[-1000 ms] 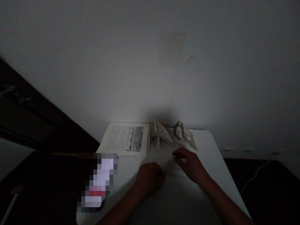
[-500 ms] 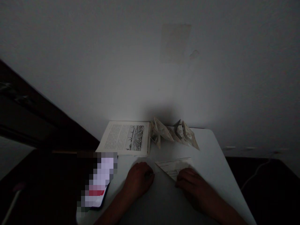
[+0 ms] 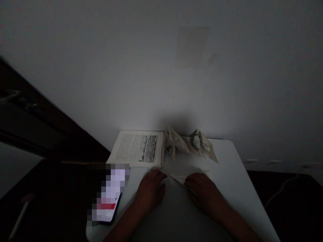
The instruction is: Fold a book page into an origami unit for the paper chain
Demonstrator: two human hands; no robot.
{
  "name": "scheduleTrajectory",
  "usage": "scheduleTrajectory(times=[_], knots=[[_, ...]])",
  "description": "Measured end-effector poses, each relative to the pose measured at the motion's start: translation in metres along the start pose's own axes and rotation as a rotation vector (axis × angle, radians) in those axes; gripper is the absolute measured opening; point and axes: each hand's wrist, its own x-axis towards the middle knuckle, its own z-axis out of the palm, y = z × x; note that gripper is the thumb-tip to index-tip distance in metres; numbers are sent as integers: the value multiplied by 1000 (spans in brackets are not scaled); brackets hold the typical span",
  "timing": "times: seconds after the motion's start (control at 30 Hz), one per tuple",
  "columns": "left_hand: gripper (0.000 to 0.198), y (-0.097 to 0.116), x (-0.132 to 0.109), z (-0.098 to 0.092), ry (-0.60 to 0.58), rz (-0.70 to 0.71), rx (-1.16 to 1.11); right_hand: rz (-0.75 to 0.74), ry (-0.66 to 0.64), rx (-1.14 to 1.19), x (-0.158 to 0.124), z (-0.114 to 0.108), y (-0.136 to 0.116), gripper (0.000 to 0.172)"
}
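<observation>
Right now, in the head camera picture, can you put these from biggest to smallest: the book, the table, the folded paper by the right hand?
Largest to smallest, as they look:
1. Table
2. Book
3. Folded paper, partly covered by the right hand

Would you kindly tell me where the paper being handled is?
In the head view, the handled paper lies on the table, right of the left hand, partly under the right hand and in front of the paper shapes.

room between the hands [image 3: 151, 188] — folded papers [image 3: 179, 143] (plus book [image 3: 128, 148]) bar the back
</observation>
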Motion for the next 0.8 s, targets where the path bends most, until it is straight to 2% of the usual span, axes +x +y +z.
scheduleTrajectory(times=[0.17,0.33,0.43,0.63,0.8], knots=[[26,-3,-1,15,32,168,119,-9,138,85,-4,-4,3,17],[17,-2,2,23,49,258,136,6,232,152,-4,-6,1,17],[10,-2,2,24,38,300,128,-5,163,144,-6,-8,-2,17],[11,-4,-1,24,5,347,99,13,-130,85,-7,-10,-6,13],[12,-1,-1,22,1,356,79,65,-149,-15,4,-2,-10,23]])
